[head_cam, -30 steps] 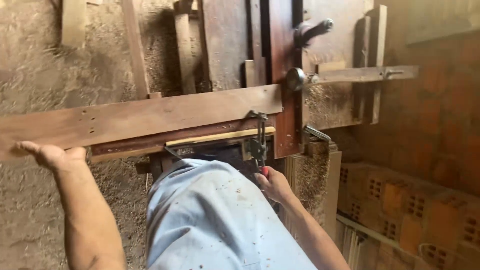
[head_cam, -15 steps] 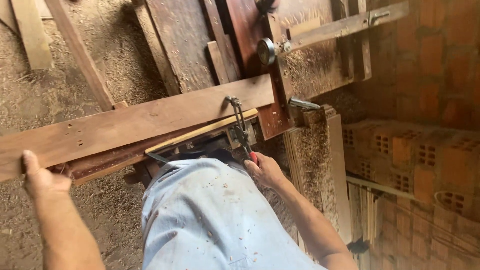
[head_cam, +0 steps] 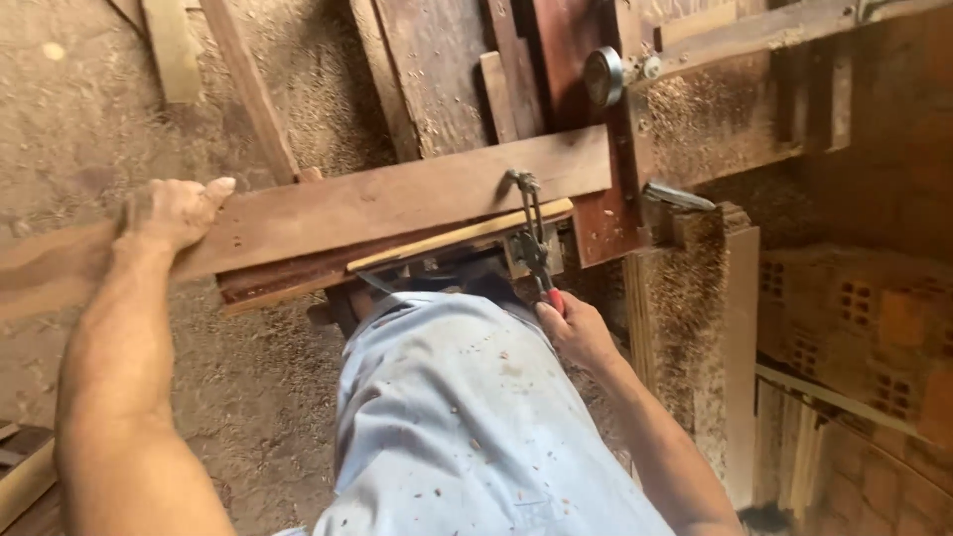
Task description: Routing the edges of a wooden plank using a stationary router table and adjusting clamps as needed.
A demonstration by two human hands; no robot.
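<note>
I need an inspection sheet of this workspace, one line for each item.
Surface: wooden workbench, covered with sawdust.
Job's things: long wooden plank lying across the bench; metal clamp with red handle hanging at its edge.
Clutter: loose wooden strips on the dusty ground.
Grips: left hand rests on the plank's end; right hand holds the clamp's handle.
Cables: nothing seen.
Surroundings: red brick wall, sawdust floor.
</note>
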